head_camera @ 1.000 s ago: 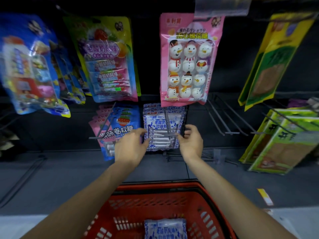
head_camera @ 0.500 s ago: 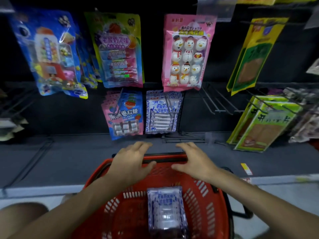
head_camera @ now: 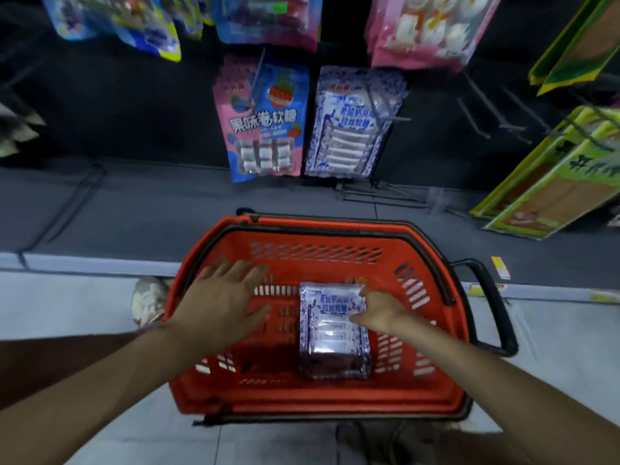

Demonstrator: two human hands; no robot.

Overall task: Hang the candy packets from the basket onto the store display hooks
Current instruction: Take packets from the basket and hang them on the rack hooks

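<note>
**Head view, read left to right.** At left, my left hand (head_camera: 221, 297) hovers over the left half of the red basket (head_camera: 335, 226), fingers straight and spread, holding nothing.

Above it on the display hang pink-and-blue candy packets (head_camera: 265, 122). Just beside them to the right hangs a row of blue-and-white candy packets (head_camera: 349, 129), which I judge to be the part of the task already done.

Directly below those, inside the basket and right of its centre, lies the basket stack (head_camera: 335, 357). These packets carry the same blue-and-white print and lie flat, more than one deep, though I cannot count them.

My right hand (head_camera: 380, 310) is at the stack's upper right corner. Its fingers (head_camera: 365, 292) curl over the edge of the top packet (head_camera: 330, 307) and the thumb lies on its face, which looks like a pinch as far as I can tell.

Farther right, empty hooks (head_camera: 486, 109) stand out from the display, and beyond them hang green-and-yellow packets (head_camera: 553, 182).

**Judgement:** the job is partway through. The step in hand is picking up the next packet. Lifting it, hanging it with its matching packets, and repeating for whatever lies beneath it are not yet done.
</note>
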